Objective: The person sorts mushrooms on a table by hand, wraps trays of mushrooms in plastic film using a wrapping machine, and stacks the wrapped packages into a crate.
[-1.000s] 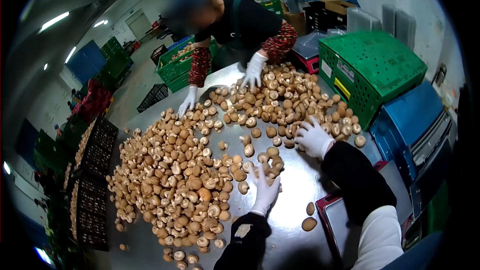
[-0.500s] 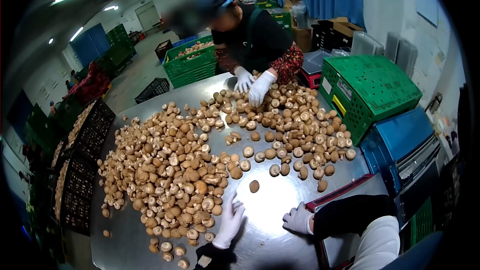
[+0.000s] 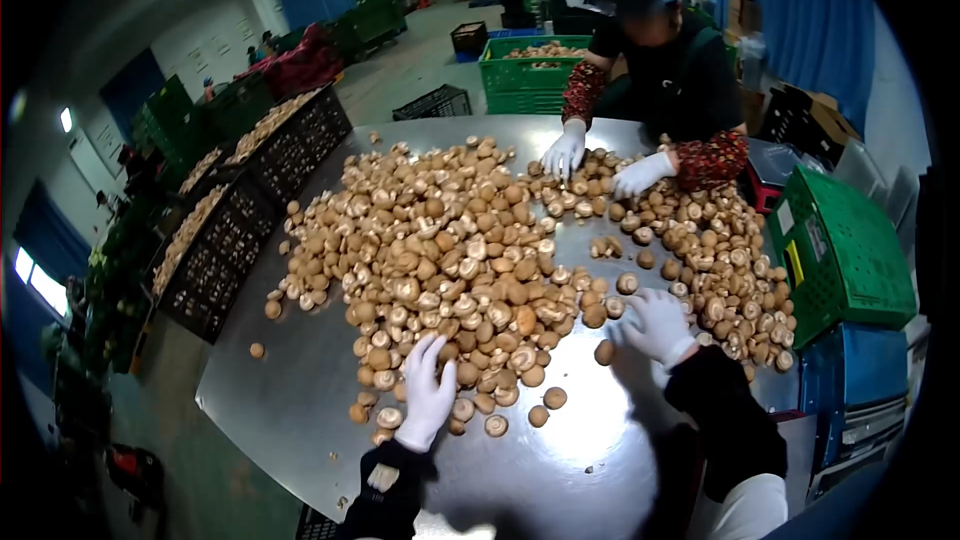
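A large pile of brown mushrooms (image 3: 450,240) covers the middle of the metal table (image 3: 290,410). My left hand (image 3: 428,390), in a white glove, is at the pile's near edge, thumb and fingers apart, touching mushrooms without gripping any. Over the table to the right, my white-gloved right hand (image 3: 658,328) reaches forward with its fingers stretched out. Close to its fingertips are a few loose mushrooms, and a single mushroom (image 3: 604,352) lies to its left. A second heap of mushrooms (image 3: 725,270) spreads beyond it on the right.
Across the table a co-worker's gloved hands (image 3: 643,175) handle mushrooms. Black crates (image 3: 215,265) filled with mushrooms line the left side. A green crate (image 3: 845,250) sits on a blue box (image 3: 860,370) at the right. Another green crate (image 3: 525,75) stands behind the table.
The view has swung left. My right hand has moved forward from the table's right side to beside the mushrooms. My left hand now reaches the large pile's near edge. The co-worker's hands are farther apart.
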Demonstrator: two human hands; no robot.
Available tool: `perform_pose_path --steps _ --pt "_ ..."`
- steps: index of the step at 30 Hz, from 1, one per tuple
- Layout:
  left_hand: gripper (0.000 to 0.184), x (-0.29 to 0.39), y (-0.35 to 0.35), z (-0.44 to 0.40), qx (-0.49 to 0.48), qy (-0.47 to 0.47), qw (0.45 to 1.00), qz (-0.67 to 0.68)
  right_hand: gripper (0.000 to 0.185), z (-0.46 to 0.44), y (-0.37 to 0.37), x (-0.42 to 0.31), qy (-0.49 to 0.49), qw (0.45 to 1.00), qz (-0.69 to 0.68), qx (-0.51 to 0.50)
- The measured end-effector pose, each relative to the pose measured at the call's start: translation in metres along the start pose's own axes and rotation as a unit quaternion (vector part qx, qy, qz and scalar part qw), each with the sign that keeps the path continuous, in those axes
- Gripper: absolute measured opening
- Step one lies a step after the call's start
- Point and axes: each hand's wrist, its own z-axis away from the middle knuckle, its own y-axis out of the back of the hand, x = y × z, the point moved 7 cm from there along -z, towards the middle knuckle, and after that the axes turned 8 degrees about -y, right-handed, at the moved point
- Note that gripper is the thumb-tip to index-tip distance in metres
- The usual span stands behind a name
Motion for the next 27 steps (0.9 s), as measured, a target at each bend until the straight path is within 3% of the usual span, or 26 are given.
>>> perform_pose_path --steps 2,4,6,7,8,10,11,12,16,20,24,26,27 --pt "0.035 -0.017 -0.023 -0.019 0.005 -0.02 0.999 -0.044 0.041 -0.023 -0.021 -0.037 0.009 0.994 -0.106 -0.007" --pt "0.048 -0.032 -0.048 -0.035 -0.04 0.008 0.996 -0.085 0.047 -0.049 -0.054 -0.052 -0.031 0.983 -0.175 -0.041" --pt "0.062 -0.027 -0.073 -0.039 -0.132 0.066 0.971 -0.189 0.056 -0.058 -0.087 -0.056 -0.103 0.98 -0.167 0.001" --pt "0.069 -0.024 -0.086 -0.035 -0.177 0.075 0.965 -0.177 0.063 -0.052 -0.093 -0.068 -0.175 0.972 -0.123 -0.101" --pt "0.069 -0.016 -0.088 -0.033 -0.17 0.043 0.964 -0.202 0.064 -0.049 -0.095 -0.078 -0.137 0.984 -0.081 -0.085" --pt "0.068 -0.003 -0.09 -0.023 -0.189 -0.006 0.968 -0.164 0.056 -0.041 -0.104 -0.083 -0.1 0.96 -0.243 -0.095" --pt "0.066 0.008 -0.088 -0.018 -0.197 -0.039 0.97 -0.137 0.047 -0.033 -0.104 -0.091 -0.009 0.959 -0.271 -0.081" --pt "0.064 0.014 -0.09 -0.009 -0.228 -0.064 0.963 -0.126 0.041 -0.019 -0.106 -0.093 0.012 0.951 -0.303 -0.062" --pt "0.057 0.04 -0.073 0.025 -0.194 -0.136 0.964 -0.118 0.041 0.05 -0.076 -0.103 0.06 0.963 -0.262 -0.015" --pt "0.059 0.047 -0.08 0.081 -0.238 -0.163 0.955 -0.067 0.051 0.103 -0.072 -0.106 0.066 0.956 -0.284 0.015" --pt "0.067 0.051 -0.061 0.099 -0.132 -0.113 0.983 -0.059 0.075 0.105 -0.085 -0.107 0.035 0.947 -0.311 0.073" --pt "0.074 0.05 -0.053 0.091 -0.105 -0.071 0.989 -0.073 0.083 0.087 -0.084 -0.117 -0.008 0.985 -0.173 0.023" --pt "0.075 0.044 -0.054 0.087 -0.111 -0.038 0.988 -0.105 0.082 0.081 -0.087 -0.126 -0.012 0.985 -0.169 -0.015"
